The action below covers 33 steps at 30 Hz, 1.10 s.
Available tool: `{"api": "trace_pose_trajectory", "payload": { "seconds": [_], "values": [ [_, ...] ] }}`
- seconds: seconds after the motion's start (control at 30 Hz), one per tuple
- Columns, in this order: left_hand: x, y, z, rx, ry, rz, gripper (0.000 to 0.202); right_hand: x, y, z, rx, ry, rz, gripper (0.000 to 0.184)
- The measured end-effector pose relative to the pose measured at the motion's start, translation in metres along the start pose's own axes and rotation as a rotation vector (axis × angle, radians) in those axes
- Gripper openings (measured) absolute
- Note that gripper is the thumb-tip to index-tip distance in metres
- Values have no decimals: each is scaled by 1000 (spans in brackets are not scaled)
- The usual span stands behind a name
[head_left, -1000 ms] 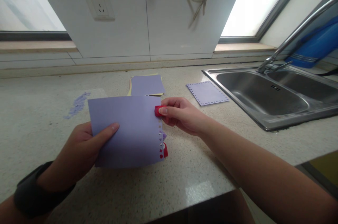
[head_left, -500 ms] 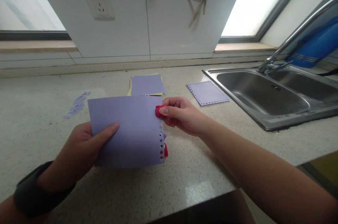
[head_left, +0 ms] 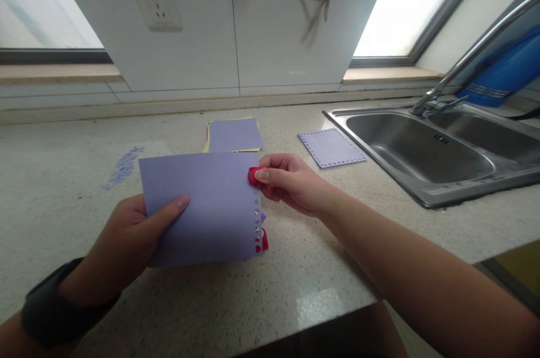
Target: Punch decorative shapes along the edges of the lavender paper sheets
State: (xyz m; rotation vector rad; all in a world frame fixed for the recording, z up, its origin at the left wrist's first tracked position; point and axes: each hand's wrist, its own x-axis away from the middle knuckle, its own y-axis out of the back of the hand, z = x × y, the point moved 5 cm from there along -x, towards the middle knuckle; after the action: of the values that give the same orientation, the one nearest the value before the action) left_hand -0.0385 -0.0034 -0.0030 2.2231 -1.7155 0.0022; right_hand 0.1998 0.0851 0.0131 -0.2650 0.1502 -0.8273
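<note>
Sheet: the purple sheet [head_left: 198,206] was held above the counter [head_left: 304,262], in front of the stack [head_left: 236,134]; against the pictures just before, its right edge had shifted only a touch.
Left hand: the left hand [head_left: 141,229] gripped the sheet's left side, thumb on top, the other fingers mostly hidden below.
Right hand: the right hand [head_left: 291,184] was closed narrowly on the red punch [head_left: 253,176], thumb on top; whether it was pressed down, I could not tell.
Punch: it had stayed at the sheet's right edge, near the far corner.
Holes: the row of holes [head_left: 257,230] ran from below the punch to the near corner, with no clear new one; I judged the change a small settling at one spot, not a step along the edge.
Behind edge: a red item [head_left: 265,240] and a purple item [head_left: 264,217] peeked out.
Card: a card [head_left: 331,147] with holed edges lay beside the sink [head_left: 382,172].
</note>
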Motion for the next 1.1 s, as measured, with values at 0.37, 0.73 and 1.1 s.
{"api": "trace_pose_trajectory", "payload": {
  "seconds": [0.37, 0.73, 1.1],
  "values": [
    [0, 0, -1, 0, 11, -16, 43, 0, 2, 0, 8, 8, -2, 19],
    [-2, 2, 4, 36, 6, -5, 40, 1, 1, -1, 4, 1, -8, 21],
    [4, -3, -10, -49, -18, -30, 38, 1, 2, -1, 16, 8, -11, 19]
  ]
}}
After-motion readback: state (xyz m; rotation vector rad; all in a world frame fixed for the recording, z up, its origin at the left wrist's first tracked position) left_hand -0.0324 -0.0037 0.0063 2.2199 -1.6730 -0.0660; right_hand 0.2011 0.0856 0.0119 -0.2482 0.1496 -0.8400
